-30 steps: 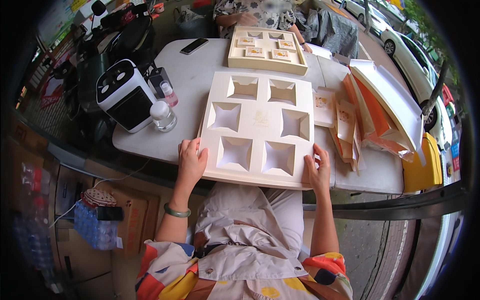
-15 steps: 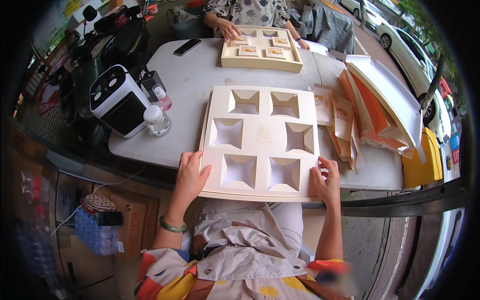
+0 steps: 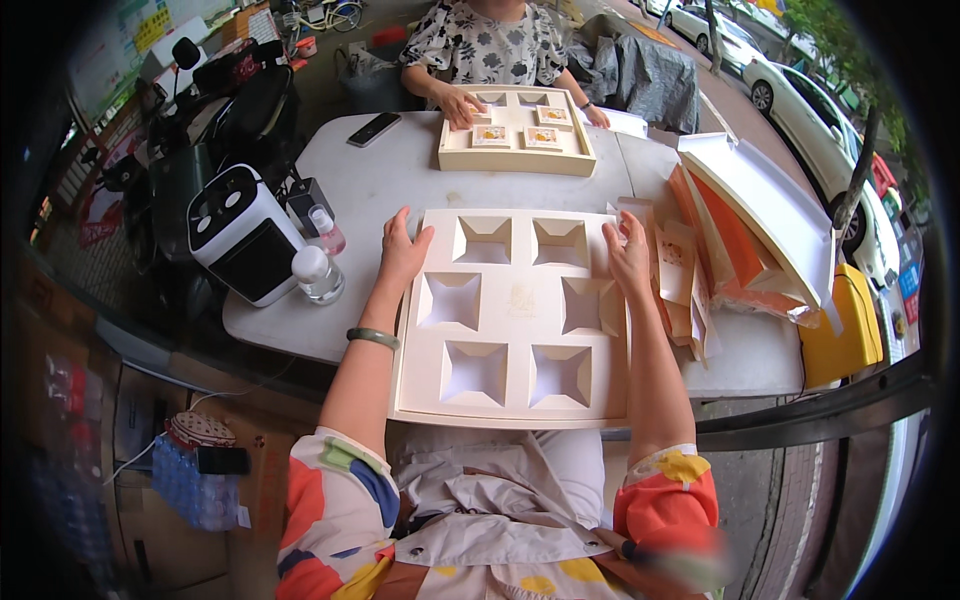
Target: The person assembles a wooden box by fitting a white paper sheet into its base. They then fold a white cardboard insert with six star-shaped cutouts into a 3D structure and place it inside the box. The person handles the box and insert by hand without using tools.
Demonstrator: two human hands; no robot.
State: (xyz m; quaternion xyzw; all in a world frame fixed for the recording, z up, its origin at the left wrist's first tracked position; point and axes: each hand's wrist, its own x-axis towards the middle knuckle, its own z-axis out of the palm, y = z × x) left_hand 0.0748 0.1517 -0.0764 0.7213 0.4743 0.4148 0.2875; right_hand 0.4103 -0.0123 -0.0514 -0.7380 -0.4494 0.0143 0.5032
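Note:
In front of me lies a cream gift-box tray (image 3: 520, 325) with several square, sloped wells around a faint printed emblem. Nothing sits in its wells. My left hand (image 3: 403, 250) is at the tray's far left corner, its fingers stretched forward and the thumb apart beside the edge. At the far right corner is my right hand (image 3: 630, 255), with its thumb over the rim and its fingers spread and slightly bent outside. Neither hand is wrapped round anything.
Across the table (image 3: 350, 170), another person's hand (image 3: 458, 108) touches small packs in a similar box (image 3: 520, 160). A phone (image 3: 374, 129), a white-and-black appliance (image 3: 247, 237) and bottles (image 3: 318, 275) stand left. Folded cartons (image 3: 672, 270), a large white-orange package (image 3: 765, 220) and a yellow bag (image 3: 845, 325) are right.
Both my hands have slid forward along the tray's sides, from its near part to its far corners. The other person's hand stays at the packs in the other box.

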